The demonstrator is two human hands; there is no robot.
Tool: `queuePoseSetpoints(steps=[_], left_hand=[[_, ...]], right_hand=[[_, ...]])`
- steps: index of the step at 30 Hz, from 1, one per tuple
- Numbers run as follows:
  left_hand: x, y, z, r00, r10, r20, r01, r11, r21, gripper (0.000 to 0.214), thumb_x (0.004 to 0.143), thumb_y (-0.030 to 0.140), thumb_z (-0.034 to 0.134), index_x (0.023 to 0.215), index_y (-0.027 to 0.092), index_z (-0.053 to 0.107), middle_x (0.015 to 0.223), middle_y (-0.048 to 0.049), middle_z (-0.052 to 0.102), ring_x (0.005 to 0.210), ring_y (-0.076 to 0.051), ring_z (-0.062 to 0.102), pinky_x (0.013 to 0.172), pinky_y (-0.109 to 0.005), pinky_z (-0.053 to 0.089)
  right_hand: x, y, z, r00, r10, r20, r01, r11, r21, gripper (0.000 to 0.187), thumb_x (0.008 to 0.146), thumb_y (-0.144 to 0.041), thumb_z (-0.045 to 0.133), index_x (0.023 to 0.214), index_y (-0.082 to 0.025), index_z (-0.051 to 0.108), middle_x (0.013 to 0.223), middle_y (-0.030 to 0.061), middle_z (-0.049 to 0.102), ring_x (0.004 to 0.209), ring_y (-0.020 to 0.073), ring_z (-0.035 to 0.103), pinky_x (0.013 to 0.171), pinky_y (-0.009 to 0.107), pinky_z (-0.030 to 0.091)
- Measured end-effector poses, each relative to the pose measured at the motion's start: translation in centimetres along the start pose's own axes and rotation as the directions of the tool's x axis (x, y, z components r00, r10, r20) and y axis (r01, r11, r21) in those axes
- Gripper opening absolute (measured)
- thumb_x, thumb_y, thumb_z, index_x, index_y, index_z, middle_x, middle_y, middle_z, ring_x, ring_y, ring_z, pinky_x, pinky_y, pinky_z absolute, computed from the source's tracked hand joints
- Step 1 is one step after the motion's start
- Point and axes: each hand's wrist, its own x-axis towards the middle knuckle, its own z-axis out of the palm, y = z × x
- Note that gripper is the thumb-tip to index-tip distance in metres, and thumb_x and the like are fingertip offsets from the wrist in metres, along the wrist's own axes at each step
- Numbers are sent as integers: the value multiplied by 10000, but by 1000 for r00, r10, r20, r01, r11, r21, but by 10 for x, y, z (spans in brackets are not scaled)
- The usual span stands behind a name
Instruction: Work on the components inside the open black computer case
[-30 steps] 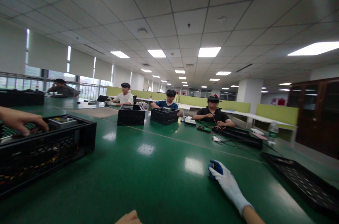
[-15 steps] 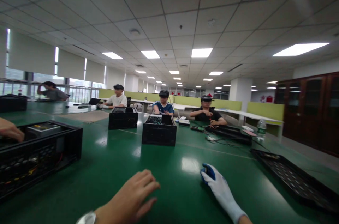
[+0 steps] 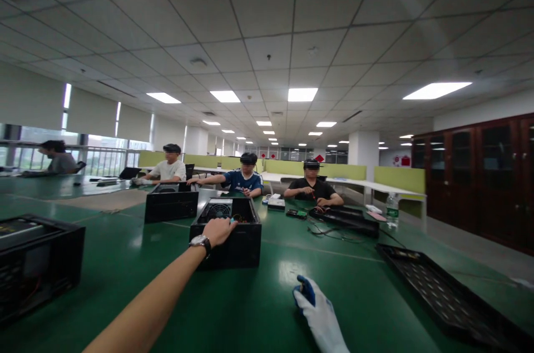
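My left hand (image 3: 220,232), bare and with a wristwatch, reaches forward to the open black computer case (image 3: 233,247). Its fingers are closed over the near top rim; the fingertips are partly hidden inside. A fan and some wiring show in the case. My right hand (image 3: 317,304), in a white glove with blue palm and fingers, is above the green table, right of the case. Its fingers are curled together, and whatever they may hold is too small to make out.
Another computer case (image 3: 39,264) stands at the left and a smaller-looking one (image 3: 171,205) behind. A black perforated panel (image 3: 438,286) lies on the right, near a water bottle (image 3: 392,210) and loose cables (image 3: 334,233). Several people sit across the green table (image 3: 267,314).
My left hand has stretched forward from over the table onto the middle case's rim. That case now appears nearer. The co-worker's hand at the left case has left view. My right hand stays curled.
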Motion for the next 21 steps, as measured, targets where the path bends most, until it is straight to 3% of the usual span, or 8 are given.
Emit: queuePoseSetpoints(steps=[4,6,9,10,12,15,18,21], left_hand=[[-96,6,-44,987,80,136,-78,997,-19,475,1054,432,263,1056,151,646,976,-117,691,887,-262,663,800,-406,502],[-152,9,-78,955,182,234,-162,982,-100,506,1043,494,242,1014,230,674,949,-64,701,859,-257,667,766,-376,485],[-207,10,-121,888,368,278,-301,919,-254,304,1003,473,448,1224,360,622,1128,-15,670,1020,-250,641,905,-368,482],[-213,8,-128,853,444,273,-373,886,-277,369,964,411,557,1332,398,546,1244,-21,626,1121,-262,607,984,-389,466],[-215,3,-126,731,622,282,-554,782,-286,703,854,308,725,1458,435,390,1446,-53,498,1308,-309,494,1111,-476,397],[-205,-4,-95,511,797,323,-734,600,-319,955,716,376,848,1509,398,317,1569,-134,358,1411,-407,376,1137,-603,343],[-195,1,-68,456,832,314,-788,542,-291,1078,587,412,909,1509,305,360,1526,-231,387,1332,-491,444,1071,-654,393],[-187,13,-58,472,806,357,-802,561,-207,1070,465,258,947,1427,269,480,1478,-250,436,1330,-493,444,1079,-654,385]], right_hand=[[-5,-2,-9,999,6,-44,-4,999,51,685,774,-622,496,1292,-193,623,1202,113,717,1183,315,639,1055,439,473],[-13,-1,-17,999,22,-46,-19,996,82,712,741,-621,525,1278,-167,631,1200,125,718,1167,323,647,1051,440,478],[-34,-14,-41,997,44,-69,-35,991,132,758,692,-616,577,1269,-127,628,1203,151,715,1179,337,637,1095,458,452],[-43,-24,-53,996,40,-82,-26,986,165,771,686,-616,596,1281,-127,616,1221,152,708,1192,334,631,1111,457,444],[-59,-54,-79,995,7,-98,19,967,254,800,679,-627,634,1314,-142,585,1258,145,693,1189,322,637,1109,450,459],[-82,-116,-115,988,-143,-64,156,938,310,773,693,-591,704,1325,-164,576,1255,128,698,1139,302,668,1060,436,512],[-105,-178,-133,920,-342,192,288,921,261,617,748,-459,734,1296,-199,618,1181,86,734,1034,262,709,950,392,585],[-119,-222,-130,723,-484,493,457,870,184,526,797,-292,700,1316,-248,622,1264,54,700,1065,233,697,875,339,612]])
